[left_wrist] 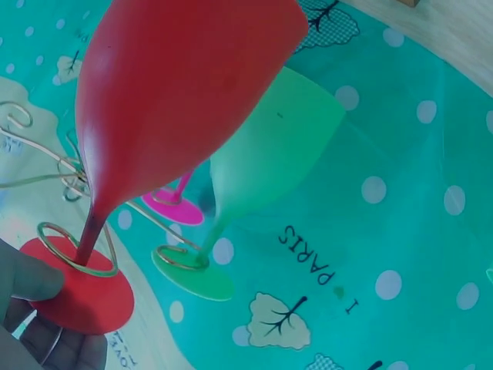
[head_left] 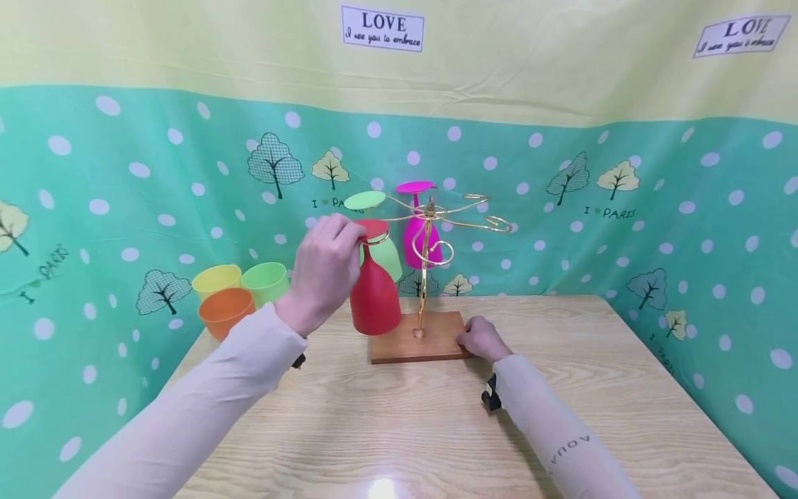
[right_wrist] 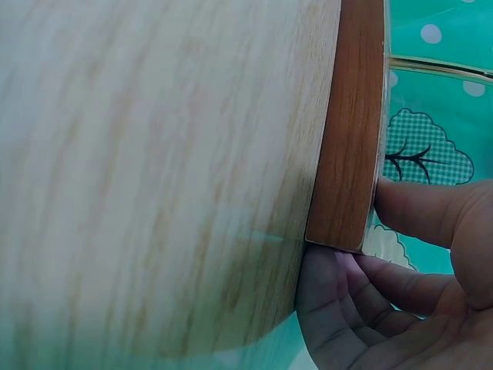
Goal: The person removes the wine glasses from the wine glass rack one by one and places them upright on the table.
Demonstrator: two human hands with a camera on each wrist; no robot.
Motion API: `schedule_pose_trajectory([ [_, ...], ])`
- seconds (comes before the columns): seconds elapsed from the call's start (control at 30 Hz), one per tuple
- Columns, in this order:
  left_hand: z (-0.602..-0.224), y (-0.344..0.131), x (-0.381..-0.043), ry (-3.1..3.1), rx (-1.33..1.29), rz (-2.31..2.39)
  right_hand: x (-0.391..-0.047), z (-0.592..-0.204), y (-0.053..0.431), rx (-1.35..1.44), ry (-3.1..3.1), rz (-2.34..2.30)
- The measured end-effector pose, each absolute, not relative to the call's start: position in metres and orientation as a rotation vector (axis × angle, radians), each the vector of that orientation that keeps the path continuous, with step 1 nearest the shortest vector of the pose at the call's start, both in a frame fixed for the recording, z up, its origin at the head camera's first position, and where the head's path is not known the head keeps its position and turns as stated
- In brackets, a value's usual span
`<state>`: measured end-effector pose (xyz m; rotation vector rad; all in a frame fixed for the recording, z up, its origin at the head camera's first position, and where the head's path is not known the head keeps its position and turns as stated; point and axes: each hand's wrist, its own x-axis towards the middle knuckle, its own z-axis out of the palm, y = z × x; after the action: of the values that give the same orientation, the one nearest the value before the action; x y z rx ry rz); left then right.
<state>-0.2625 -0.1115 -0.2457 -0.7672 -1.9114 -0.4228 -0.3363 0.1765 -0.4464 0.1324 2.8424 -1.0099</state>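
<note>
My left hand (head_left: 324,267) pinches the foot of a red wine glass (head_left: 375,294), which hangs upside down. In the left wrist view a gold wire loop (left_wrist: 54,231) circles its stem, next to the red foot (left_wrist: 92,301). My right hand (head_left: 483,338) grips the right edge of the wooden base (head_left: 442,326) of a gold wire glass rack (head_left: 424,277). The right wrist view shows my thumb (right_wrist: 420,212) on top of the base and my fingers at its end. A light green wine glass (left_wrist: 269,146) and a magenta wine glass (head_left: 414,239) hang upside down from other arms.
Yellow (head_left: 215,277), light green (head_left: 264,277) and orange (head_left: 226,312) cups or glass bowls stand at the table's left side, their lower parts partly hidden by my left arm. Other curled rack arms (head_left: 480,225) reach right and forward. A patterned cloth (head_left: 530,159) hangs behind the table.
</note>
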Motion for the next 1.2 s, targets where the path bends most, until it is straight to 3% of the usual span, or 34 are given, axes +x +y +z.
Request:
schedule_pose_trajectory([
  [1.2, -0.233, -0.085, -0.266, -1.943, -0.803, -0.494, -0.338, -0.449, 0.176, 0.173, 2.825, -1.016],
])
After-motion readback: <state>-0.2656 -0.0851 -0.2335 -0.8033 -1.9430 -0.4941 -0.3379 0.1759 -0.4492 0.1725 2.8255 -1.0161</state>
